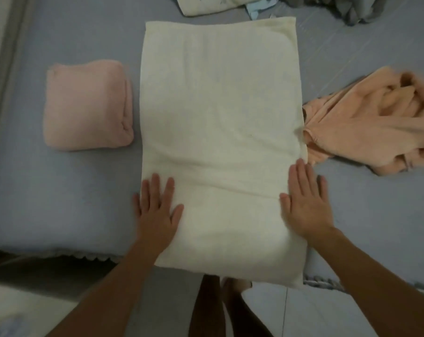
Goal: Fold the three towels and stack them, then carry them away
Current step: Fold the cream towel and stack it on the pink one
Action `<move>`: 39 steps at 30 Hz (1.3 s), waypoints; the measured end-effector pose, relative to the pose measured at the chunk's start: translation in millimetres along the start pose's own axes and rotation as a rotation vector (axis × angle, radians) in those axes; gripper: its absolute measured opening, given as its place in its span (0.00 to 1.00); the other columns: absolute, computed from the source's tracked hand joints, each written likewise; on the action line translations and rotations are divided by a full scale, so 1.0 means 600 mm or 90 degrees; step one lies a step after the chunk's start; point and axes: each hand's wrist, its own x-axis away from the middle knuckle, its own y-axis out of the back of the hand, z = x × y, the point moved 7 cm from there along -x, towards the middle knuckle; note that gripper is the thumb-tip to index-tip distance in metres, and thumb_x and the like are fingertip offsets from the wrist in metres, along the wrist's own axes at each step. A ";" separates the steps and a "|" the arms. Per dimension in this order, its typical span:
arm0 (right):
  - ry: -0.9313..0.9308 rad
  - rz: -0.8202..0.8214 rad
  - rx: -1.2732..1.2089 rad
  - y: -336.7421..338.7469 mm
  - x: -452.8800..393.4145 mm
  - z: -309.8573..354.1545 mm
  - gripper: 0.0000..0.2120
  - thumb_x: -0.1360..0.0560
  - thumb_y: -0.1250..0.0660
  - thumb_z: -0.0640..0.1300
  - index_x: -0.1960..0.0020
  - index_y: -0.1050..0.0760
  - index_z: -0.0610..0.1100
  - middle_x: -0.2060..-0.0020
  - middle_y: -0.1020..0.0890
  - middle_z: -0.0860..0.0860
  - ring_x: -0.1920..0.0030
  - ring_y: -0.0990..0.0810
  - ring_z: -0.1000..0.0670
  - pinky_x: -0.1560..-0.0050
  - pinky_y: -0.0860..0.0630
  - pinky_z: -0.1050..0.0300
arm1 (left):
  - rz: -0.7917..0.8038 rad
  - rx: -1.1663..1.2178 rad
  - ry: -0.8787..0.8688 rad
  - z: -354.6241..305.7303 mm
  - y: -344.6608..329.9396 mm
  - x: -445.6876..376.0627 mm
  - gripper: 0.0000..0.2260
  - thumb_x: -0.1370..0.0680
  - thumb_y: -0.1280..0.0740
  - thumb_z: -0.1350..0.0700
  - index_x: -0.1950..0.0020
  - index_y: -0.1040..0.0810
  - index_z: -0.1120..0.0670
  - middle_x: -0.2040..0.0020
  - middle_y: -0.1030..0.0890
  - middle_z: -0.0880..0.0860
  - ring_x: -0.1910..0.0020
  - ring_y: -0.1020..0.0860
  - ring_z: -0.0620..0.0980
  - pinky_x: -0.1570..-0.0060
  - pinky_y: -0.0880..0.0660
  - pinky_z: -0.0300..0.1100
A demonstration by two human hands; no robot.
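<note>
A cream towel [218, 113] lies spread flat lengthwise in the middle of the blue-grey bed [60, 203], its near end hanging over the bed's edge. My left hand [157, 212] presses flat on its near left edge, fingers apart. My right hand [305, 203] lies flat on its near right edge, fingers apart too. A pink towel [86, 105] sits folded into a thick square to the left. An orange towel [376, 122] lies crumpled to the right, touching the cream towel's right edge.
Rumpled light bedding [213, 4] and a grey cloth [356, 8] lie at the far edge of the bed. My legs [220, 307] stand against the near edge on a tiled floor [327, 312].
</note>
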 end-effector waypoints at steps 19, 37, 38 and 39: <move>-0.390 0.352 -0.587 -0.113 0.320 -0.024 0.14 0.22 0.36 0.42 0.37 0.24 0.42 0.47 0.19 0.43 0.48 0.22 0.45 0.47 0.25 0.49 | 0.319 0.708 0.504 0.083 -0.098 0.244 0.28 0.25 0.27 0.54 0.27 0.30 0.55 0.35 0.23 0.57 0.41 0.22 0.58 0.41 0.24 0.56; -0.490 0.282 -0.927 0.045 0.299 -0.047 0.07 0.22 0.34 0.40 0.45 0.26 0.44 0.54 0.16 0.41 0.60 0.16 0.43 0.64 0.20 0.50 | 0.265 0.652 0.494 0.153 0.048 0.260 0.12 0.24 0.29 0.60 0.43 0.25 0.61 0.47 0.21 0.62 0.54 0.23 0.56 0.57 0.26 0.46; -0.468 0.264 -0.981 0.068 0.278 -0.044 0.06 0.22 0.35 0.39 0.45 0.26 0.45 0.57 0.15 0.41 0.62 0.16 0.44 0.67 0.20 0.51 | 0.237 0.696 0.492 0.146 0.071 0.238 0.10 0.22 0.32 0.60 0.41 0.26 0.59 0.45 0.23 0.62 0.51 0.24 0.58 0.54 0.25 0.50; -0.444 0.262 -1.029 0.090 0.257 -0.040 0.07 0.22 0.36 0.38 0.46 0.25 0.45 0.57 0.15 0.41 0.63 0.16 0.45 0.67 0.20 0.52 | 0.217 0.751 0.500 0.137 0.094 0.221 0.08 0.21 0.35 0.60 0.41 0.27 0.56 0.44 0.24 0.61 0.49 0.24 0.59 0.53 0.24 0.54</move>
